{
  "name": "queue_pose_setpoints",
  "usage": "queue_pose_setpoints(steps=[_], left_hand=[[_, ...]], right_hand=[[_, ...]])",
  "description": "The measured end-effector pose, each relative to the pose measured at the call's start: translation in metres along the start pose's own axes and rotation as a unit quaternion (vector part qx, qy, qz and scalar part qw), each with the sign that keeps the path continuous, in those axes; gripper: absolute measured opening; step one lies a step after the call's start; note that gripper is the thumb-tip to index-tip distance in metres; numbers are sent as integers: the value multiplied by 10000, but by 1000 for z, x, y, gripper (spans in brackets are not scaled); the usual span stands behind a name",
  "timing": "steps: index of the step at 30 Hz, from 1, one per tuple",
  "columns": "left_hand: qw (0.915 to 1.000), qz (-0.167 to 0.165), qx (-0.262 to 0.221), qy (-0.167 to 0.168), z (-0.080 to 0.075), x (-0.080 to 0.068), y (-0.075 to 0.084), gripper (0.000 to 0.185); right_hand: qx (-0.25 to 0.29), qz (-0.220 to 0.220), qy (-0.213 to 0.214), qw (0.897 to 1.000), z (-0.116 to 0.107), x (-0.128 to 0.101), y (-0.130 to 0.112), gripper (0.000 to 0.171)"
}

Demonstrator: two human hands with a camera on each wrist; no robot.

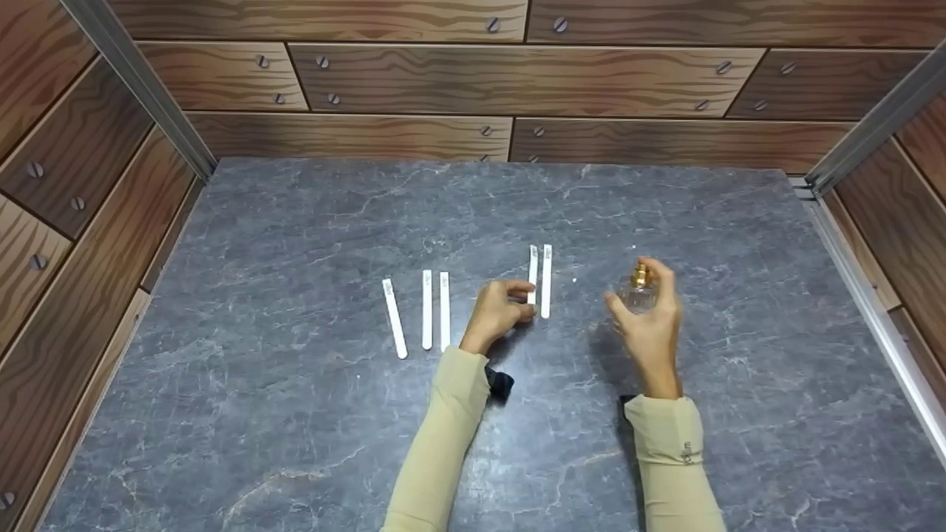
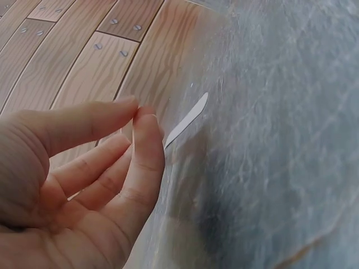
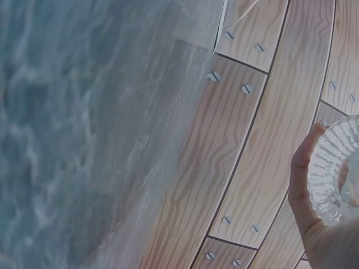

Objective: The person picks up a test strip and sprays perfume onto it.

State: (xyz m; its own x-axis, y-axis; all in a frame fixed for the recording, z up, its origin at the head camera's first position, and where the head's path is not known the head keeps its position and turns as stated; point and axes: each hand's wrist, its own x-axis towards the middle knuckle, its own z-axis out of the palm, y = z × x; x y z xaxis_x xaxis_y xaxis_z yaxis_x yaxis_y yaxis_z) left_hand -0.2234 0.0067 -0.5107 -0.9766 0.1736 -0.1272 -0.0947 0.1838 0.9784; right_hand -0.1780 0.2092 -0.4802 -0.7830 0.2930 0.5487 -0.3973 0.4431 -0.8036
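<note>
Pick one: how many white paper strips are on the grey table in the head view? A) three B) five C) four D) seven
B: three white strips lie in a group to the left of the left hand, and two more lie side by side by its fingertips, which pinch the nearer one; the right hand grips the glass perfume bottle.

The left hand (image 2: 84, 179) pinches a white paper strip (image 2: 188, 119) above the grey table (image 2: 280, 140)
</note>
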Motion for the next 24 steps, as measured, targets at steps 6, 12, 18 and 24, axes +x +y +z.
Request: queue_pose_setpoints(steps=[6,12,18,24], left_hand=[[9989,-125,-392,209,2,-1,0,28],[9976,-322,-543,273,-1,-6,0,27],[9975,-496,-486,109,-3,-10,0,28],[9996,-255,99,2,-8,-12,2,27]], right_hand=[[12,67,-53,10000,-1,-1,12,60],[80,52,-57,9999,-1,-2,12,59],[63,0,-15,10000,-1,-2,13,59],[16,-124,-9,9999,-1,0,11,60]])
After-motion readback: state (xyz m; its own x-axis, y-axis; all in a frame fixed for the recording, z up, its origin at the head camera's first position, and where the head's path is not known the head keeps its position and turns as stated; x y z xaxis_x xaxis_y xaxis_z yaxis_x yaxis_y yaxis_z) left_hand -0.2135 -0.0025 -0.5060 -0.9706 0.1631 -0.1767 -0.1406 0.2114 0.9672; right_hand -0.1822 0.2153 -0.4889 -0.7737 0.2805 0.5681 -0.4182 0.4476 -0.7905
